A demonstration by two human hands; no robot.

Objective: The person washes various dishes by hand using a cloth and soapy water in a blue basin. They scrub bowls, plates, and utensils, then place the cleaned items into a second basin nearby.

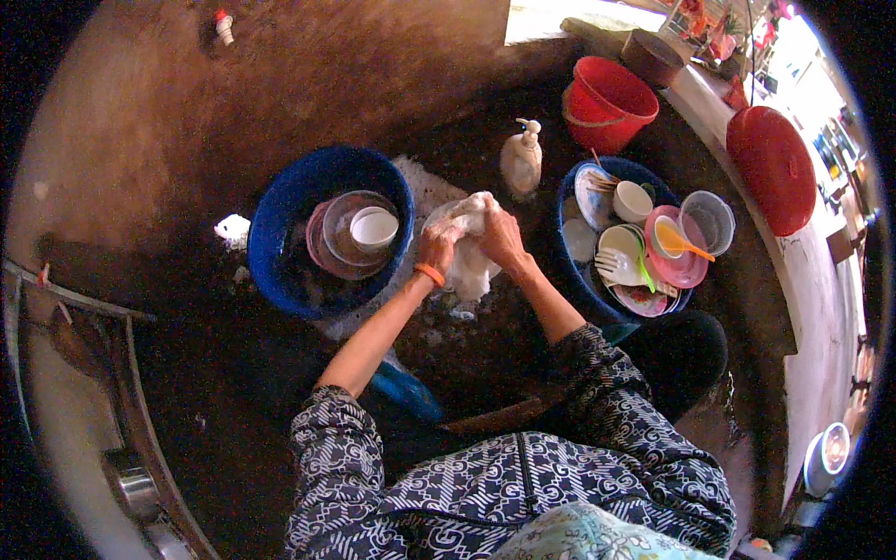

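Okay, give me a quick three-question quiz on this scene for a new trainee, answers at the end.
1. True or false: the left hand and the right hand both grip the white cloth.
2. Which wrist wears the orange band? A) right B) left C) neither
3. Fill in the colour: the bucket just beyond the right-hand basin of dishes is ____.

Key: 1. True. 2. B. 3. Red.

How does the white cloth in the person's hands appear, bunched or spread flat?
Bunched: the white cloth is crumpled between the left hand and right hand.
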